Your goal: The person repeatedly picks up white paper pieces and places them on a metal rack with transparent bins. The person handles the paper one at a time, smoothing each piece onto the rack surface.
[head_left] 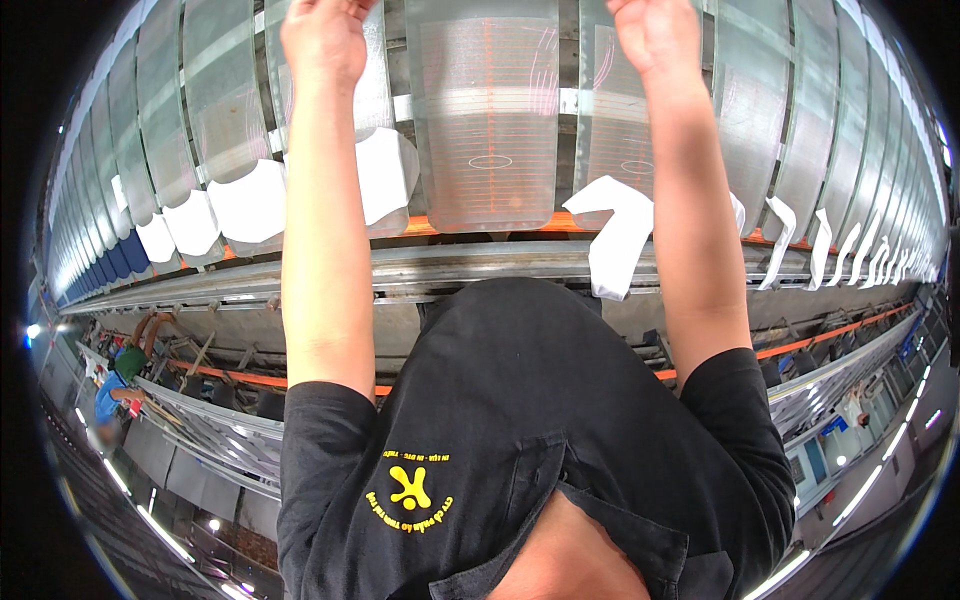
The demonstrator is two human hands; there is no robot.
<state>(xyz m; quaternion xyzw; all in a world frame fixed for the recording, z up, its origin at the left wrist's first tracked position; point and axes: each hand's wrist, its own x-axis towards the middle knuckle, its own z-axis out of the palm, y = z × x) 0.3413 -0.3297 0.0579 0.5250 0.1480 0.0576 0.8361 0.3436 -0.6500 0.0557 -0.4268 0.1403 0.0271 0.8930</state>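
Both my arms reach forward to the top edge of the view. My left hand [328,45] is over a glass-like panel to the left, and my right hand [655,38] over one to the right. The edge cuts off most of their fingers, so any grip is hidden. Between them lies a bare panel [487,130] with an orange line grid and a white oval. Beside my left forearm, a white fabric piece [383,175] lies on its panel. Near my right forearm, another white fabric piece [618,235] hangs folded over the panel's near end.
White cut fabric pieces [250,203] and dark blue ones [128,250] lie along the row to the left. More white strips [780,240] hang off panels at right. A metal rail [460,262] runs in front of me. At lower left, a person in blue [110,397] works.
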